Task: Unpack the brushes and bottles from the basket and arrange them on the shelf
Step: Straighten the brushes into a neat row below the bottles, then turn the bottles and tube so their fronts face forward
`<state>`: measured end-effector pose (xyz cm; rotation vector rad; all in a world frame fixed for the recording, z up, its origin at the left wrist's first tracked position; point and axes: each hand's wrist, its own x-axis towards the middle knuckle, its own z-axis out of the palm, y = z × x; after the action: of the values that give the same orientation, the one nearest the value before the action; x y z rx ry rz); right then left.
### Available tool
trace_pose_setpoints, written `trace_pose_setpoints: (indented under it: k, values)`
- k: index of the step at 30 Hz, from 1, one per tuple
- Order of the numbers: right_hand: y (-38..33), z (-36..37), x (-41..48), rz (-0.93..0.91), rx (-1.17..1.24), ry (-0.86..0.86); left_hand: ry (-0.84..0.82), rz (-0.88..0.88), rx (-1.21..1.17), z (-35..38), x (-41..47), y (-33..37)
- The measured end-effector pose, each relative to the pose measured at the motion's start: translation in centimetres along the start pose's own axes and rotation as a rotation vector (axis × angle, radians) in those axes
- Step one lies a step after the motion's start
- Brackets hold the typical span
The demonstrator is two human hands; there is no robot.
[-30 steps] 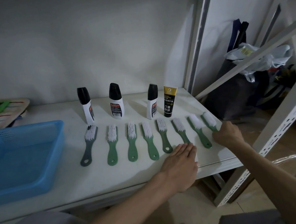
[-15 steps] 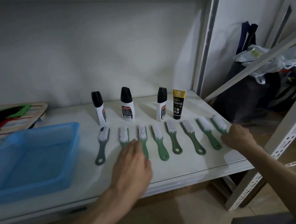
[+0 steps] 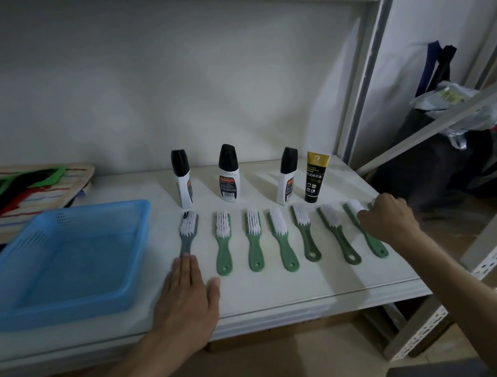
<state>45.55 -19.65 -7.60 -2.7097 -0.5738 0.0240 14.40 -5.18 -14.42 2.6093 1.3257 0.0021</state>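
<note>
Several green brushes [image 3: 254, 241] with white bristles lie in a row on the white shelf [image 3: 307, 287], and a grey brush [image 3: 188, 233] lies at the row's left end. Behind them stand three white bottles [image 3: 229, 175] with black caps and a black-and-gold tube [image 3: 314, 178]. The blue basket [image 3: 95, 208] at the left looks empty. My left hand [image 3: 187, 298] lies flat on the shelf, fingertips touching the end of the grey brush's handle. My right hand [image 3: 388, 222] is curled over the rightmost green brush, which it mostly hides.
A striped woven board [image 3: 50, 187] with green and black pieces lies at the back left. A grey shelf post [image 3: 359, 71] rises at the right. Beyond it are a slanted metal beam [image 3: 430, 119], a dark bag [image 3: 434, 169] and plastic bags on the floor.
My left hand has slid left along the brush handles, from the middle of the row to the grey brush. My right hand has stayed at the rightmost brush.
</note>
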Motion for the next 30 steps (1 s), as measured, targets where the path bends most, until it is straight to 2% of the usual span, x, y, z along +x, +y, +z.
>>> trace_pose_setpoints:
  k: [9,10,11,14,16,18,22,25,28,30]
  values:
    - [-0.4,-0.2,-0.3,-0.008,0.013,-0.005,-0.034,0.008,-0.025,-1.1,-1.2,0.8]
    - [-0.6,-0.3,-0.4,-0.013,0.041,0.005,0.002,0.031,-0.033,-1.9,-1.1,1.0]
    - [-0.9,-0.2,-0.4,-0.028,0.079,0.019,0.071,0.056,-0.056,-3.1,-0.9,1.3]
    - [-3.0,-0.1,-0.8,-0.148,0.312,0.118,0.451,0.074,-0.270,-8.1,1.5,1.4]
    - [-5.9,-0.2,-1.6,-0.273,0.460,0.127,0.590,0.027,-0.370,-11.3,5.3,0.2]
    - [-9.7,-0.6,-2.5,-0.399,0.568,0.072,0.574,-0.029,-0.437,-13.4,9.1,-1.1]
    - [-17.0,-0.8,-2.1,-0.535,0.734,0.040,0.419,-0.109,-0.626,-13.2,14.6,-2.1]
    - [-21.1,0.6,-0.6,-0.543,0.693,-0.048,0.357,-0.106,-0.754,-11.9,17.1,-1.8]
    - [-23.0,3.3,1.0,-0.482,0.559,-0.209,0.316,-0.013,-0.737,-11.3,18.5,-1.8]
    - [-23.3,5.0,1.8,-0.533,0.471,-0.301,0.284,0.038,-0.703,-11.2,18.9,-2.3]
